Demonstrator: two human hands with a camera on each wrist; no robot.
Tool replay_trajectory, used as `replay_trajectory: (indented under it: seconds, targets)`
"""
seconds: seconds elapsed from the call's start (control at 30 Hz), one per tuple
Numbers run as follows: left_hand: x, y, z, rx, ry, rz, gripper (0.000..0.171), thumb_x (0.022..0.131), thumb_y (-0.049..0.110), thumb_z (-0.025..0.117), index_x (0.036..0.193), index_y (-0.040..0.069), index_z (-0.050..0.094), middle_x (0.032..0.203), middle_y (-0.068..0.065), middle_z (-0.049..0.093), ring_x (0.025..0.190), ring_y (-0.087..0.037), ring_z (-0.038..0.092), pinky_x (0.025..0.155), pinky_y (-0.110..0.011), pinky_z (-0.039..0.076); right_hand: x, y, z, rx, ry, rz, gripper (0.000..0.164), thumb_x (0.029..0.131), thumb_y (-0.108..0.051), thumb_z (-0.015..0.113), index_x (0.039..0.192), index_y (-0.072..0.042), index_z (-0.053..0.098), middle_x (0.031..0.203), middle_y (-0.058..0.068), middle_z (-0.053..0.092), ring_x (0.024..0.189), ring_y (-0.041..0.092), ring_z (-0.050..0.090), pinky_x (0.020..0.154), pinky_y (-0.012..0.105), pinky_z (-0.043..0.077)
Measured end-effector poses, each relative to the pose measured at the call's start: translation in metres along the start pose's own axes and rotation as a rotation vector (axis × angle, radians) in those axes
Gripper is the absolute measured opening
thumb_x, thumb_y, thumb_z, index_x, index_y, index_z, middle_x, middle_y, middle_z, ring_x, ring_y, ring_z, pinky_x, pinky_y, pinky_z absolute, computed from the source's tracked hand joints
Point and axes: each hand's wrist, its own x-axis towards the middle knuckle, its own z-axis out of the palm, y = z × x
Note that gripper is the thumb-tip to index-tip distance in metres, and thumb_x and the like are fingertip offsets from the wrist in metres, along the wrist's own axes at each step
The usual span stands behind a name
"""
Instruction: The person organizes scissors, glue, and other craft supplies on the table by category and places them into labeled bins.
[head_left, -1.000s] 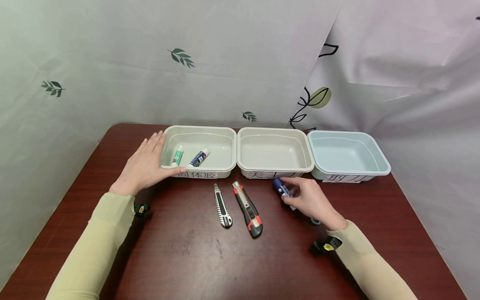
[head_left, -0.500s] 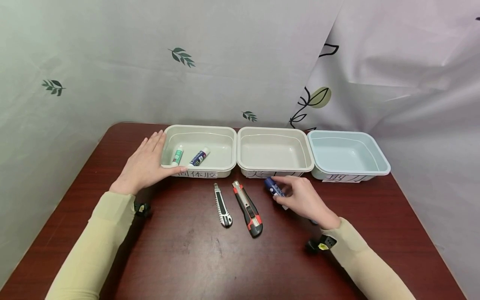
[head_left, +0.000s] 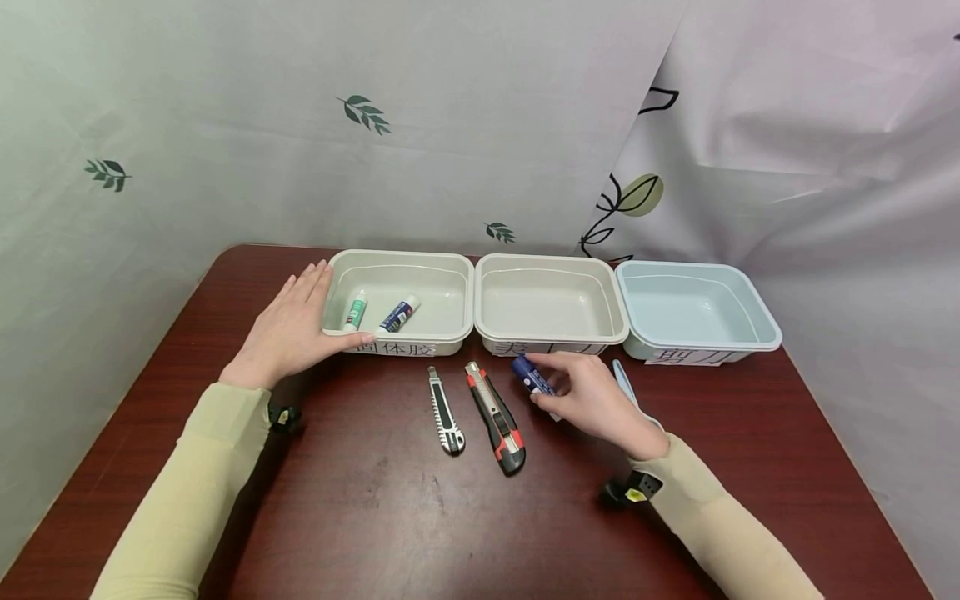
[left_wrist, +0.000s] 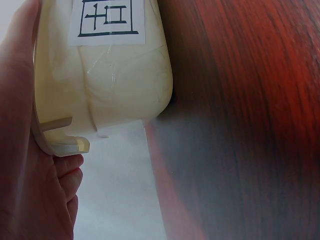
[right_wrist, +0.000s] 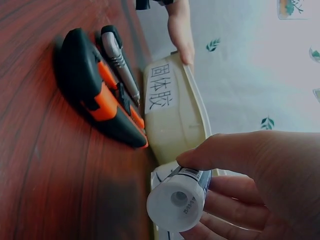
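Observation:
My right hand [head_left: 581,398] grips a blue glue stick [head_left: 529,374] just above the table, in front of the middle cream tray [head_left: 551,333]. The right wrist view shows the stick's white end [right_wrist: 175,202] between thumb and fingers. My left hand [head_left: 296,327] lies flat against the left side of the left cream tray [head_left: 397,335], thumb along its front rim. In that tray lie a green-labelled glue stick [head_left: 355,311] and a blue-labelled glue stick [head_left: 398,313]. A small grey utility knife [head_left: 446,412] and a larger red-black utility knife [head_left: 495,417] lie on the table between my hands.
A pale blue tray [head_left: 697,337] stands at the right end of the row. Pale blue scissors [head_left: 624,383] lie on the dark red table [head_left: 390,517] behind my right hand. Paper labels front each tray. A leaf-print curtain hangs close behind.
My right hand has carried the blue glue stick leftward along the trays' front, uncovering the scissors. The left hand has stayed on the left tray.

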Motion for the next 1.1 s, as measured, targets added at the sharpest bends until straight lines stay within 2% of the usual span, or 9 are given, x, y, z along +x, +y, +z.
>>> replay_trajectory:
  seconds: [0.37, 0.6, 0.83, 1.1]
  targets:
    - [0.0, 0.0, -0.001, 0.009, -0.002, 0.005, 0.124, 0.082, 0.076, 0.065, 0.157, -0.01, 0.02, 0.162, -0.03, 0.021, 0.151, -0.042, 0.017, 0.124, -0.051, 0.01, 0.008, -0.011, -0.001, -0.017, 0.04, -0.05, 0.048, 0.083, -0.008, 0.081, 0.129, -0.006, 0.071, 0.095, -0.002, 0.072, 0.071, 0.004, 0.065, 0.062, 0.027, 0.058]
    - [-0.001, 0.001, -0.001, 0.007, -0.006, -0.008, 0.124, 0.082, 0.077, 0.065, 0.158, -0.009, 0.02, 0.163, -0.028, 0.02, 0.151, -0.04, 0.016, 0.124, -0.049, 0.009, 0.016, -0.018, -0.003, -0.006, 0.051, -0.07, 0.049, 0.083, -0.007, 0.082, 0.131, -0.006, 0.07, 0.109, 0.003, 0.073, 0.078, 0.009, 0.067, 0.066, 0.027, 0.06]
    - [-0.001, 0.001, -0.001, 0.003, -0.011, -0.011, 0.124, 0.082, 0.076, 0.065, 0.158, -0.009, 0.019, 0.163, -0.028, 0.02, 0.152, -0.039, 0.015, 0.124, -0.048, 0.008, 0.026, -0.028, -0.007, 0.087, 0.085, -0.045, 0.05, 0.084, -0.004, 0.081, 0.133, -0.007, 0.069, 0.104, 0.004, 0.073, 0.081, 0.013, 0.07, 0.068, 0.036, 0.062]
    - [-0.001, 0.001, -0.001, 0.007, -0.008, -0.01, 0.124, 0.082, 0.077, 0.064, 0.158, -0.009, 0.019, 0.163, -0.028, 0.02, 0.151, -0.041, 0.016, 0.124, -0.048, 0.008, 0.042, -0.037, -0.012, 0.148, 0.132, -0.071, 0.052, 0.086, -0.002, 0.079, 0.136, -0.009, 0.067, 0.122, 0.005, 0.07, 0.088, 0.016, 0.071, 0.072, 0.032, 0.062]
